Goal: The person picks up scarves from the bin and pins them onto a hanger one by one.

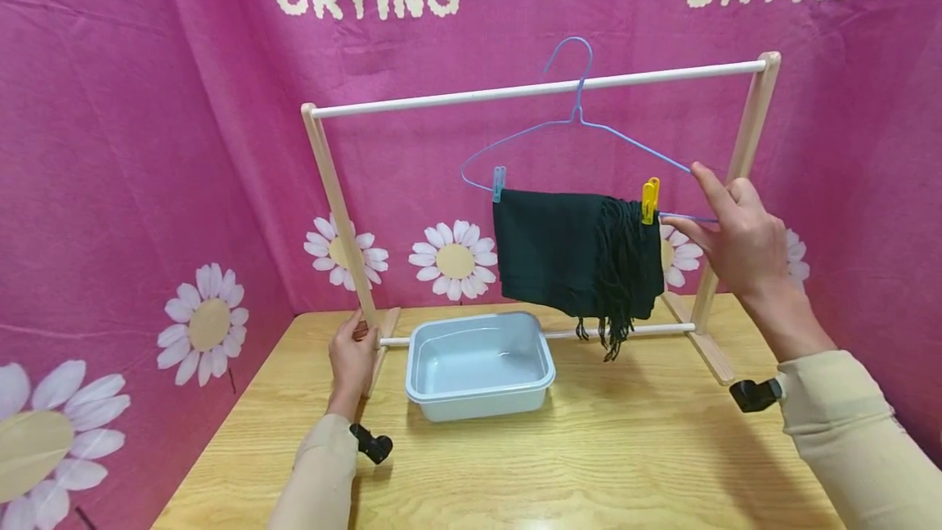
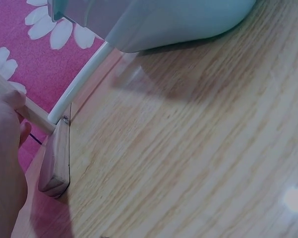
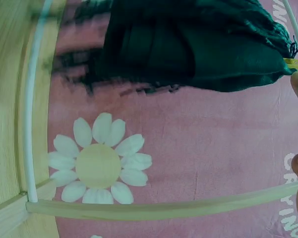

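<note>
My right hand (image 1: 746, 240) grips the right end of a blue wire hanger (image 1: 636, 143), thumb and fingers at its corner. From the hanger's lower wire hangs a folded black scarf (image 1: 552, 248) with fringe. A blue clothespin (image 1: 499, 185) clips its left edge and a yellow clothespin (image 1: 650, 201) its right. The hanger's hook rises above the rack's white top bar (image 1: 471, 95), and its neck overlaps the bar in the head view. Low on the rack's left wooden post (image 1: 340, 219), my left hand (image 1: 352, 358) holds on, thumb across the wood in the left wrist view (image 2: 5, 134).
A pale grey-blue plastic basin (image 1: 478, 407) stands on the wooden table (image 1: 589, 464), in front of the rack's lower bar (image 1: 625, 331). The right post (image 1: 752, 121) stands behind my right hand. A pink curtain with daisies (image 1: 452, 260) encloses the back and sides.
</note>
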Available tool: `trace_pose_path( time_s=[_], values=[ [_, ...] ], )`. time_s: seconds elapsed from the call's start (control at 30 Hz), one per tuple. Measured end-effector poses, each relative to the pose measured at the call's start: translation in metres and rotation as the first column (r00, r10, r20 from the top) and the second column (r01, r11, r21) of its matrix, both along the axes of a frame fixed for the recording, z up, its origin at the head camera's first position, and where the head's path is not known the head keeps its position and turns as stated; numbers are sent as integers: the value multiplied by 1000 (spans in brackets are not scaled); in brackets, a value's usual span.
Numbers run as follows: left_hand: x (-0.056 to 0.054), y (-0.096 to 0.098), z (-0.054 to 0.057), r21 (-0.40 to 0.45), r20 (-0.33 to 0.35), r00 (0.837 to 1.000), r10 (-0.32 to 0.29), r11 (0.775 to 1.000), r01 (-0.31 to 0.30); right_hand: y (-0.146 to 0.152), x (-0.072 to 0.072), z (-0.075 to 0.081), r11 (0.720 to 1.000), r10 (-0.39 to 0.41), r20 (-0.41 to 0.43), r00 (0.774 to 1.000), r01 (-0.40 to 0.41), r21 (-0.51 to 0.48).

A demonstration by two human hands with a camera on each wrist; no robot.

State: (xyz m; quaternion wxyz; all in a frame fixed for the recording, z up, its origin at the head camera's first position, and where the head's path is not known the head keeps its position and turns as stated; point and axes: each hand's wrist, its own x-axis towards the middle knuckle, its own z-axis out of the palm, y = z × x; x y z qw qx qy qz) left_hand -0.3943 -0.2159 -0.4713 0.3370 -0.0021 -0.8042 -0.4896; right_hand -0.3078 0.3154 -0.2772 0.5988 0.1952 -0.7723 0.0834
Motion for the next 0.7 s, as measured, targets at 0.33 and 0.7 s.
trace_pose_path(
  time_s=[0.33,0.7],
  values=[
    [-2,-3,2,16,21,1000,15,1000,-15,2,-16,-21,999,-28,-24,999,29,36],
    [-2,-1,-3,-32,-44,999,-8,999,6,7,-13,-55,999,-46,-81,996,44,-20]
  ],
)
